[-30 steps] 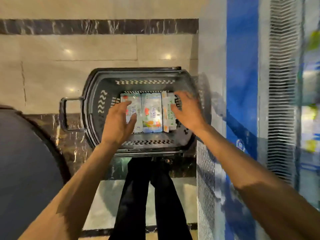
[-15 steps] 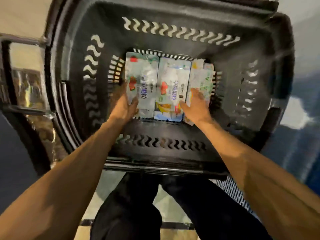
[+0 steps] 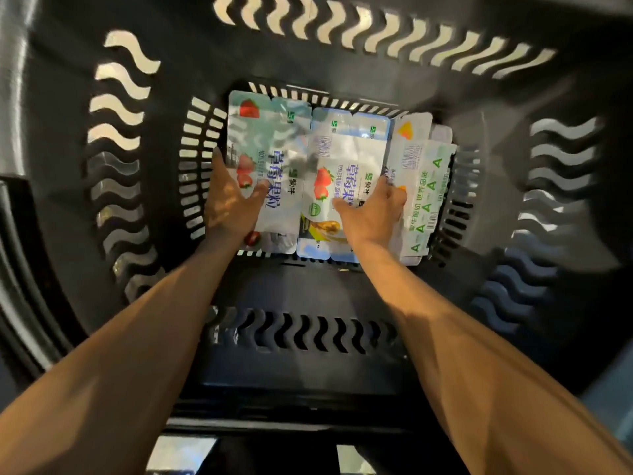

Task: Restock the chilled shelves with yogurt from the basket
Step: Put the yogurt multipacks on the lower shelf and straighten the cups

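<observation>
A black plastic basket (image 3: 342,60) fills the head view. On its bottom lie three flat yogurt multipacks side by side. My left hand (image 3: 229,207) grips the left strawberry pack (image 3: 274,138), with the thumb on its top and the fingers down its left edge. My right hand (image 3: 373,214) grips the middle strawberry pack (image 3: 346,149), thumb on its top and fingers tucked into the gap at its right edge. The green-lettered pack (image 3: 424,180) lies at the right, partly under my right hand's fingers.
The basket's walls, pierced with wavy slots, rise close on all sides of my forearms. Its near rim (image 3: 291,426) crosses below my elbows. A strip of pale floor (image 3: 178,454) shows under the rim.
The camera has dropped far closer into the basket. Both hands have reached down from above the packs onto them, and their fingers have closed around the pack edges.
</observation>
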